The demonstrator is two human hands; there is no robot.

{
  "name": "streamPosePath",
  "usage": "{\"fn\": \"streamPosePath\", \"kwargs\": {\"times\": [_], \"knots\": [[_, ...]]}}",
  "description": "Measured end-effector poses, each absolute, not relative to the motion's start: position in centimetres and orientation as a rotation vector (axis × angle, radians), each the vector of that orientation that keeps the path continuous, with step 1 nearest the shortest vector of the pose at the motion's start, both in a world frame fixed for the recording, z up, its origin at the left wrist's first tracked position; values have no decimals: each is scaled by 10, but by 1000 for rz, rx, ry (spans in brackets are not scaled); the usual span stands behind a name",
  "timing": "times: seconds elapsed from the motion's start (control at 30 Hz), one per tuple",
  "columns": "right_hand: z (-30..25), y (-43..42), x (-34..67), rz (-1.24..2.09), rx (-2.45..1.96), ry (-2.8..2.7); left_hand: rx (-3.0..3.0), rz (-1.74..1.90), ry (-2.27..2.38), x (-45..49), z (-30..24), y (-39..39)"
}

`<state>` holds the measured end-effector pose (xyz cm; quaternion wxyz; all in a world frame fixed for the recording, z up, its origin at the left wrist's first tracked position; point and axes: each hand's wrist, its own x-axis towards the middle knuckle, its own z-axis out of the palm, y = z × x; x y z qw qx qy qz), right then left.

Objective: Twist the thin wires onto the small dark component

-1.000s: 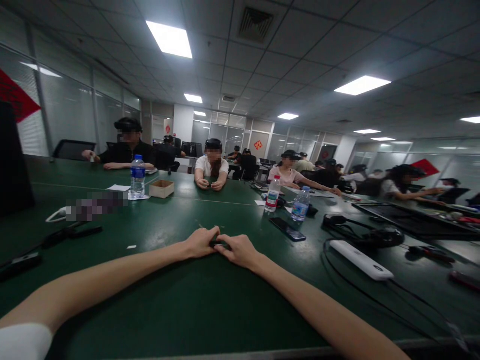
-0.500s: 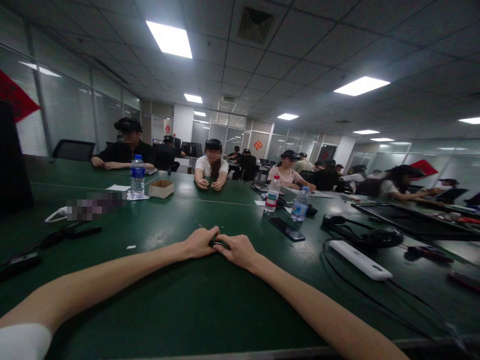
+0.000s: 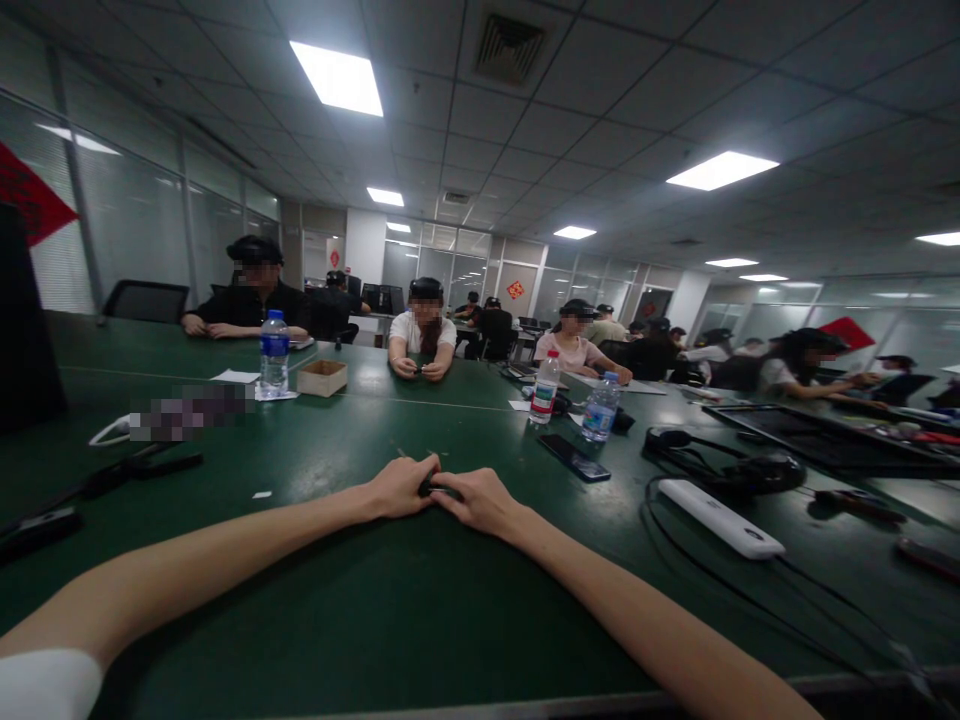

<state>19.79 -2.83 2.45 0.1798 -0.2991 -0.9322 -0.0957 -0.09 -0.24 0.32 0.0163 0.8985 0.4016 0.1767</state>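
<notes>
My left hand point(image 3: 403, 487) and my right hand point(image 3: 481, 500) meet above the middle of the green table point(image 3: 360, 620). Between their fingertips is a small dark object point(image 3: 428, 486), mostly covered by the fingers, so its kind is unclear. The fingers of both hands are closed around it, thumbs on the near side. Just beyond my left hand, a thin pale sliver point(image 3: 401, 453) shows; whether it is held or lies on the table I cannot tell.
A phone point(image 3: 574, 457), water bottles point(image 3: 601, 408), a white power bank point(image 3: 720, 519) with cables and a black headset point(image 3: 765, 472) lie to the right. At the left stand a bottle point(image 3: 274, 355) and a small box point(image 3: 322, 378). People sit across the table.
The fingers have shifted slightly, and a bit more of the dark object shows between them. Both arms stay in nearly the same place.
</notes>
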Motion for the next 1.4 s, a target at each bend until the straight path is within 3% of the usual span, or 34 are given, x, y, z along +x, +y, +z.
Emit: {"fn": "streamPosePath", "kwargs": {"times": [0.77, 1.4], "knots": [[22, -32, 198, -284, -803, -2660, 2849, 477, 1260, 0, 2, -1], [31, -21, 207, -314, -1190, -2547, 2753, 616, 1164, 0, 2, 0]]}}
